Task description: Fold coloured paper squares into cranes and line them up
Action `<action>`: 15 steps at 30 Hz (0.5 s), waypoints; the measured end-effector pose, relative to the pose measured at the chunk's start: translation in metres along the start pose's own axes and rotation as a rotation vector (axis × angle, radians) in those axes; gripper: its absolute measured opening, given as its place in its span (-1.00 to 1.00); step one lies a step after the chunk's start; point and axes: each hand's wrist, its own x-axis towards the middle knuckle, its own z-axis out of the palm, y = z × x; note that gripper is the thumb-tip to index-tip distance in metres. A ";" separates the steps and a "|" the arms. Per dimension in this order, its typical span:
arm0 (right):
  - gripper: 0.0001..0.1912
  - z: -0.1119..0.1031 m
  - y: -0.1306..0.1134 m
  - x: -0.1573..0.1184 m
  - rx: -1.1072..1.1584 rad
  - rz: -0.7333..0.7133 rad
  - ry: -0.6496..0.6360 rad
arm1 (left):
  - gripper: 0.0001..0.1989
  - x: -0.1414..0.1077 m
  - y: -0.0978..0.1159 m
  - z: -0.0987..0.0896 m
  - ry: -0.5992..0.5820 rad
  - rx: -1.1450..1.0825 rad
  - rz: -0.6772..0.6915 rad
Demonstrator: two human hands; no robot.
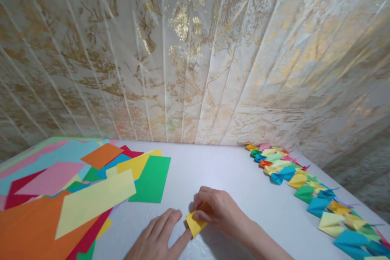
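A small folded piece of yellow paper (195,224) is at the front middle of the white table. My right hand (217,210) grips it from the right, thumb on top and fingers curled around its far side. Part of the paper is hidden under those fingers. My left hand (161,233) rests on the tabletop to the left, its fingers stretched out and apart. Its thumb reaches to the near corner of the yellow paper and appears to touch it.
Loose coloured sheets overlap on the left, among them a green rectangle (154,180), a pale yellow strip (97,201) and a large orange sheet (30,223). Several folded paper figures (319,207) line the right side. A gold-patterned curtain (183,57) hangs behind the table (195,162).
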 end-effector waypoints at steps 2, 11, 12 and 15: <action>-0.84 0.001 -0.001 0.001 -0.027 0.015 0.005 | -0.68 0.005 -0.002 -0.013 -0.096 -0.013 0.025; -0.85 0.004 -0.002 0.000 -0.024 0.033 0.007 | -0.41 0.012 0.001 -0.030 -0.202 -0.115 -0.032; -0.84 0.004 -0.002 0.000 -0.027 0.033 0.010 | -0.41 0.012 0.002 -0.030 -0.208 -0.115 -0.034; -0.83 0.005 -0.001 0.000 -0.035 0.022 0.025 | -0.39 0.012 0.001 -0.032 -0.192 -0.081 0.016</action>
